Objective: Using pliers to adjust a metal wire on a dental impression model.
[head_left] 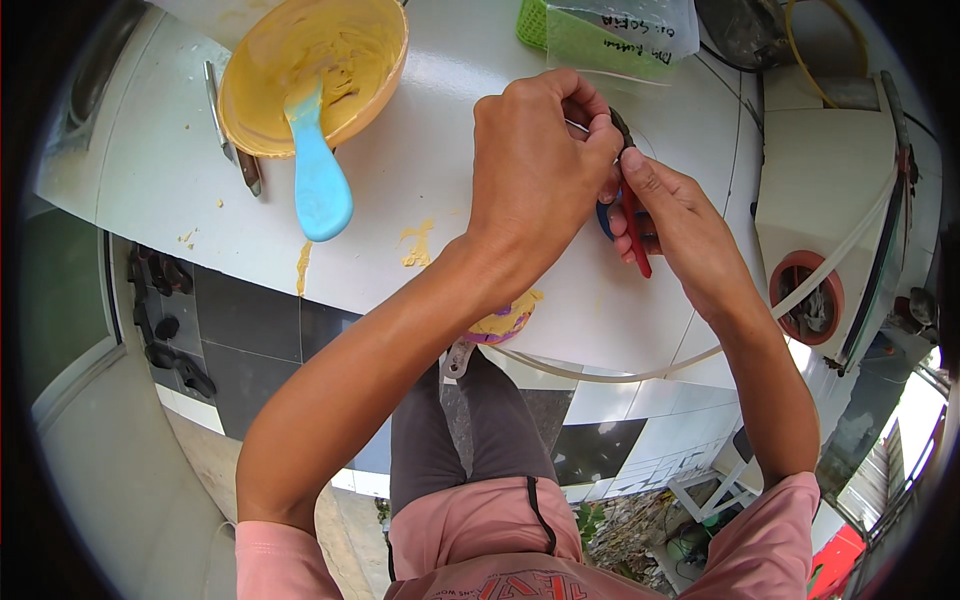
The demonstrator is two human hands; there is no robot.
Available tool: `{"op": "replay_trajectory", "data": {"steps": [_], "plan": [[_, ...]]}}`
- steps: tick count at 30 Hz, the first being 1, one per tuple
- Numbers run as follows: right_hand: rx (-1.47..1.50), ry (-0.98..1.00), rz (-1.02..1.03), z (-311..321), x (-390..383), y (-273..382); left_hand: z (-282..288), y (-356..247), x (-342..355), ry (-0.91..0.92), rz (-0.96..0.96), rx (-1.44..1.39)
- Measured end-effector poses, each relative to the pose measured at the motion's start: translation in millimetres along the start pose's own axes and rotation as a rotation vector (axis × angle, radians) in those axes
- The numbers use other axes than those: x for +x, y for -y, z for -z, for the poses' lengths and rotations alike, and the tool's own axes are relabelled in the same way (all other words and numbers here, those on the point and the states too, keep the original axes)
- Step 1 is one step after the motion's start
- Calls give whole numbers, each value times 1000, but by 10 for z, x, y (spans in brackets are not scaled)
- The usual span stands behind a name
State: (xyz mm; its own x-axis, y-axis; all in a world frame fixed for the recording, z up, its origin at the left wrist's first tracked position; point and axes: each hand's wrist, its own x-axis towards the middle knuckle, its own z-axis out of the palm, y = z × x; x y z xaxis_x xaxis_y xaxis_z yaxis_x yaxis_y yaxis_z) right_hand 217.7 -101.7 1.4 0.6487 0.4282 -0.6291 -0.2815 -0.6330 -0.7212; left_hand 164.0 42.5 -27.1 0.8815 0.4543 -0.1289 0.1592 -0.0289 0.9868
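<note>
Over the white tabletop my two hands meet right of centre. My right hand [685, 215] is closed around a hand tool [634, 225] with red and blue handles and a dark head, which looks like pliers. Close by its head, the fingers of my left hand [530, 150] are pinched together; what they hold, if anything, is hidden. Below my left wrist, a round purple piece smeared with yellow paste [508, 320] sits at the table's near edge, partly covered by my forearm. A metal strip with holes [458, 360] sticks out beside it.
At the upper left, a bowl [392, 85] of yellow paste holds a light-blue spatula [320, 185]. A knife-like tool [247, 170] lies beside it. Paste smears [417, 243] mark the table. Farther back are a green basket [533, 22] and a clear plastic bag [625, 45]. A pale hose [840, 250] runs along the right.
</note>
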Motion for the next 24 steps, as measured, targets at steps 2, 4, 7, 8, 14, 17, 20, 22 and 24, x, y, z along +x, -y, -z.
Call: {"op": "replay_trajectory", "data": {"steps": [2, 4, 7, 8, 14, 17, 20, 22, 24], "plan": [[-1, -5, -4, 4, -12, -14, -24, 2, -14, -2, -8, 7], [1, -16, -30, 11, -28, -10, -50, 22, -22, -8, -26, 2], [31, 23, -68, 52, 5, -50, -68, 82, -4, -29, -74, 33], [32, 22, -68, 51, 36, -91, -68, 97, 1, -27, -74, 33], [-242, -93, 39, 53, 123, -108, -59, 28, 15, 11, -19, -76], [-307, -132, 140, 38, 100, -82, -17, -43, -20, 7, -3, -60], [-272, -165, 27, -34, -51, -14, 48, -26, -95, 9, 21, -133], [-328, -387, 357, -42, -163, -165, 83, -51, -288, 5, 108, -474], [-421, -421, 495, -106, -356, -135, 187, -179, -517, 26, 239, -611]]}}
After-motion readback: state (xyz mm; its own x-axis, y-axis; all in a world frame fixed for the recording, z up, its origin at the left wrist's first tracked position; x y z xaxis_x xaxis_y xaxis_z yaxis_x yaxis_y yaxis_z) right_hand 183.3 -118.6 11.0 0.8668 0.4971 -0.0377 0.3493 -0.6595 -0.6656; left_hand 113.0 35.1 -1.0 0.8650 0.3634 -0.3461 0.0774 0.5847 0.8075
